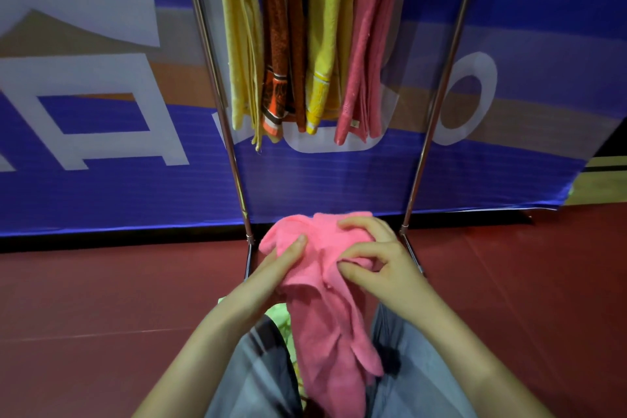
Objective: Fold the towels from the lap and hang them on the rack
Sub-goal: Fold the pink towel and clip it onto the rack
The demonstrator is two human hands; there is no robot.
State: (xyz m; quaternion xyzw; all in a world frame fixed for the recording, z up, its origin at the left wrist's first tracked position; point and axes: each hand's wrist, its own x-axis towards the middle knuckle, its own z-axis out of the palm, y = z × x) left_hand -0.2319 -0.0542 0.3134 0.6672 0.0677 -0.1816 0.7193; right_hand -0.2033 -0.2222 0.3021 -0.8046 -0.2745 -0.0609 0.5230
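Note:
A bright pink towel (322, 316) hangs bunched from my two hands down over my lap. My left hand (274, 271) holds its upper left part, thumb on top of the cloth. My right hand (376, 258) pinches a fold near the top right, fingers curled into the fabric. Beneath the pink towel a pale green towel (276, 314) shows on my lap. Ahead stands the metal rack (217, 85), with several folded towels hanging on it: pale yellow (241, 44), brown-orange (283, 44), yellow (325, 44) and pink (371, 44).
A blue banner with white shapes (101, 112) covers the wall behind the rack. The floor (118, 299) is dark red. My grey trouser legs (417, 366) fill the bottom of the view. The rack's legs (249, 248) stand just beyond my hands.

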